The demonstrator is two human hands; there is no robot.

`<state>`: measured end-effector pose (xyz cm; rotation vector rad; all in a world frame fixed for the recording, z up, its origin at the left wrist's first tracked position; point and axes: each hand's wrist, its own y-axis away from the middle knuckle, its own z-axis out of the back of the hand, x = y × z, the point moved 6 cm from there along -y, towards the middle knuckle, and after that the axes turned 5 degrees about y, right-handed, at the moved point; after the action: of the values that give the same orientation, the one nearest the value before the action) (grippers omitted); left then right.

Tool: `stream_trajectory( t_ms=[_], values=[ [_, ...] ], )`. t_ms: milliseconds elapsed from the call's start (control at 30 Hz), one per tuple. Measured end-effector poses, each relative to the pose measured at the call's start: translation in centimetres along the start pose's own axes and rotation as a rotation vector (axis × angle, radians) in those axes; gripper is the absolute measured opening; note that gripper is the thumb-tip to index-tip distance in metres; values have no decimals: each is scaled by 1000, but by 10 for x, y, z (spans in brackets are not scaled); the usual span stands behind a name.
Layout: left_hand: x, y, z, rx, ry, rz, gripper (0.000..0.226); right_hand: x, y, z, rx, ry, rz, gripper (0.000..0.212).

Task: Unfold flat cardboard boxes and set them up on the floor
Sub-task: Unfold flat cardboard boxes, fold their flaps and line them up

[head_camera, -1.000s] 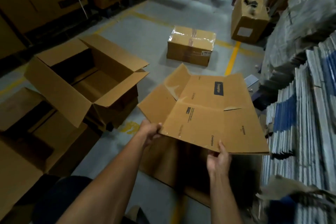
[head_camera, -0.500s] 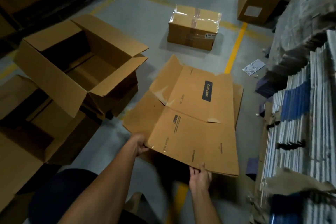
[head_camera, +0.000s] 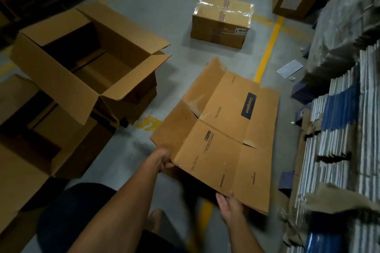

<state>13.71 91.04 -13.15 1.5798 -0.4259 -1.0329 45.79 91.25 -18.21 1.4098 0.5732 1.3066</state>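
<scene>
At the near-left corner of the flat box (head_camera: 218, 141), the left hand (head_camera: 165, 160) is seen pinching the cardboard edge, its fingers curled round it, while the right hand (head_camera: 230, 206) is hooked under the near edge with the thumb laid on top. Only these two points along one edge are held, so the far end could sag or swing, and the sheet could slip from the thumb-and-finger hold when it is pulled open; a torn flap seam near its middle could also rip further if the panels are forced apart unevenly. The flat box is held low above the floor (head_camera: 164, 16), tilted away from the person, still collapsed, with its flaps spread at the far and left sides; it is plain brown corrugated board, creased and scuffed, bearing a dark label and small print. Left of the flat box, an opened box (head_camera: 86, 55) is stacked on others; beyond the flat box a taped box (head_camera: 221, 21) is standing on the floor.
</scene>
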Motion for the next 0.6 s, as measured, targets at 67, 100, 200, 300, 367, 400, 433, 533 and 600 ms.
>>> stream_trajectory(
  t_ms=[67,100,200,300,367,400,433,533,600],
  values=[
    [5,3,7,-10,-122,17,35,5,-5,4,14,123,0,47],
    [8,3,11,-1,-159,33,35,6,-6,3,3,152,-31,47],
    [5,9,19,16,-139,31,28,21,11,-8,-4,127,-55,47],
    [-14,20,24,39,-71,-40,19,43,38,-44,85,195,86,51],
    [-34,31,29,45,-18,-98,21,50,53,-83,190,242,158,54],
    [-44,35,33,51,16,-128,23,54,60,-105,249,271,192,52],
    [-55,42,38,56,49,-156,24,58,71,-129,320,293,232,49],
    [-87,64,61,49,136,-261,22,72,128,-200,571,321,333,44],
    [-107,77,83,13,202,-338,21,77,169,-242,695,360,372,45]
  ],
)
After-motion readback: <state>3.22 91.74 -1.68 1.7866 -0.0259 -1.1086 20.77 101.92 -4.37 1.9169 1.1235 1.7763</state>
